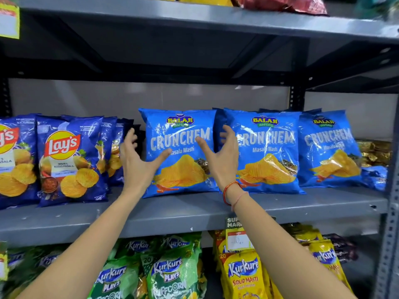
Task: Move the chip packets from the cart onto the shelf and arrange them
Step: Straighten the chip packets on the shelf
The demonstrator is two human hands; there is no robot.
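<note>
A light blue Crunchem packet (180, 165) stands upright on the grey middle shelf (194, 210). My left hand (138, 160) hovers at its left edge, fingers spread, holding nothing. My right hand (220, 156) is open at its right edge, in front of the gap to a second Crunchem packet (267, 152). A third Crunchem packet (330, 149) stands further right. The cart is out of view.
Dark blue Lay's packets (71, 160) fill the shelf's left part. Gold packets (375, 152) sit at the far right. Green (172, 272) and yellow Kurkure packets (244, 275) fill the shelf below. Another shelf (194, 16) runs overhead, and a perforated upright (388, 234) stands at the right.
</note>
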